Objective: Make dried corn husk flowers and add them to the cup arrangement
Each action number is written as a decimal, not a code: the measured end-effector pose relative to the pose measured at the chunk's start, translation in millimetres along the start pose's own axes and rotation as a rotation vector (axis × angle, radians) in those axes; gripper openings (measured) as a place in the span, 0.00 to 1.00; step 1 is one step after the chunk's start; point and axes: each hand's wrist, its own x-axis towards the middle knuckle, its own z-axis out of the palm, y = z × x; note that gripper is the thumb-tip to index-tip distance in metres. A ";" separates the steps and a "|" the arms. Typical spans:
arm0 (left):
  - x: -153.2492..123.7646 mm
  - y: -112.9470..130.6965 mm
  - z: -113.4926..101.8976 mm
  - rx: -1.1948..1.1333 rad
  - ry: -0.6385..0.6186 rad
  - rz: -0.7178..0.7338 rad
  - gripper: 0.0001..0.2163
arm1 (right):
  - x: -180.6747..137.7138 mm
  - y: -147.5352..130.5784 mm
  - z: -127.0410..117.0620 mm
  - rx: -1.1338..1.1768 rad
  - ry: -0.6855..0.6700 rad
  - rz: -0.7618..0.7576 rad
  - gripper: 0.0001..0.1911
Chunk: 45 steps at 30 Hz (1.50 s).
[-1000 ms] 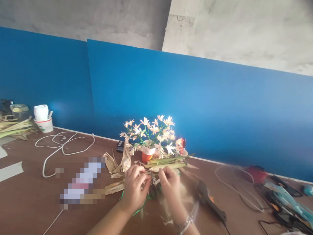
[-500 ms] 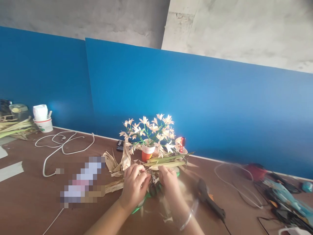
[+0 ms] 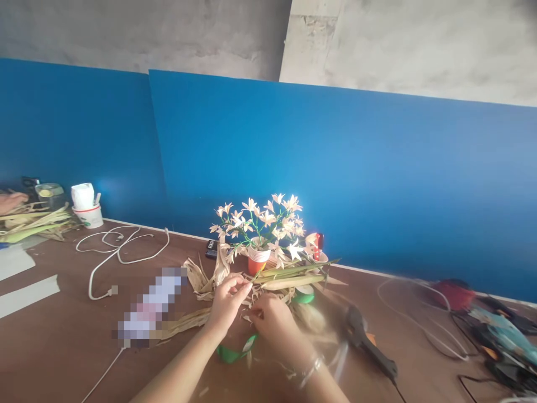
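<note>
My left hand [image 3: 229, 305] pinches a thin green stem [image 3: 257, 275] between thumb and forefinger, in front of the potted flowers. Lower and to the right, my right hand [image 3: 274, 324], with a bracelet at the wrist, has its fingers closed; what they hold is too small to make out. Behind both hands stands an orange-and-white paper cup [image 3: 258, 260] with pale husk flowers [image 3: 268, 218] on green stems. Green and dry corn husks [image 3: 293, 280] lie beside the cup. One green tape roll [image 3: 235, 352] is below my hands, another roll [image 3: 304, 295] to the right.
A black glue gun [image 3: 369, 341] lies on the brown table at right, near cables and a teal plastic bag [image 3: 499, 330]. On the left are a white cable [image 3: 100, 263], a pixelated object [image 3: 153, 305] and a white tub [image 3: 88, 215]. Another person's hand [image 3: 12, 202] shows at far left.
My right hand has moved down and left, turning inward. My left hand has risen slightly, and the green roll below it shows more. The view has shifted a little; another person's hand has appeared at far left.
</note>
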 end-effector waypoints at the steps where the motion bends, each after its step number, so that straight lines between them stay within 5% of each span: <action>1: -1.7 -0.6 0.7 -0.038 -0.003 -0.059 0.09 | -0.7 -2.4 3.3 -0.033 -0.015 -0.018 0.08; 11: -15.5 0.5 -7.6 -0.340 -0.004 -0.393 0.11 | 3.6 -2.8 17.7 -0.104 0.019 -0.030 0.11; 18: -21.6 5.9 -10.7 -0.630 -0.102 -0.516 0.13 | 6.1 -8.1 -13.3 0.937 0.152 0.200 0.09; 22: -21.3 5.2 -10.9 -0.700 -0.113 -0.497 0.12 | 5.7 -8.3 -23.9 1.128 0.187 0.270 0.19; 28: -17.8 0.9 -13.6 -0.714 -0.088 -0.510 0.12 | 9.1 10.1 -13.2 0.787 0.172 0.190 0.06; 32: -17.5 -0.1 -14.9 -0.669 -0.096 -0.481 0.12 | 6.2 14.1 0.9 0.387 0.002 0.088 0.11; 38: -17.8 -3.8 -16.1 -0.631 -0.110 -0.461 0.11 | -2.3 14.8 4.8 -0.090 0.057 0.014 0.09; 45: -19.0 -7.5 -14.8 -0.604 -0.135 -0.435 0.10 | -3.4 18.4 12.2 -0.173 0.001 0.021 0.07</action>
